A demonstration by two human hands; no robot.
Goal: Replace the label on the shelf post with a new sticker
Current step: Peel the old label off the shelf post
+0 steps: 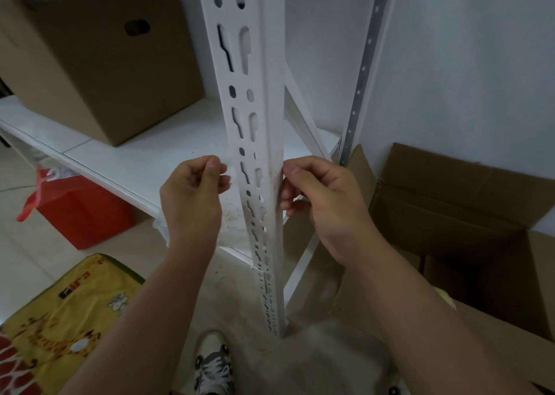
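The white slotted shelf post runs down the middle of the view. My left hand hovers just left of it, fingers curled, thumb and forefinger pinching what looks like a small pale sticker, hard to make out against the white shelf. My right hand is at the post's right edge, thumb on the front corner and fingertips curled round its side, where the paint looks smudged. No label is plainly visible on the post.
A cardboard box sits on the white shelf board. Open cardboard boxes stand on the floor to the right. A red bag and a yellow mat lie at the left. My shoe is at the post's foot.
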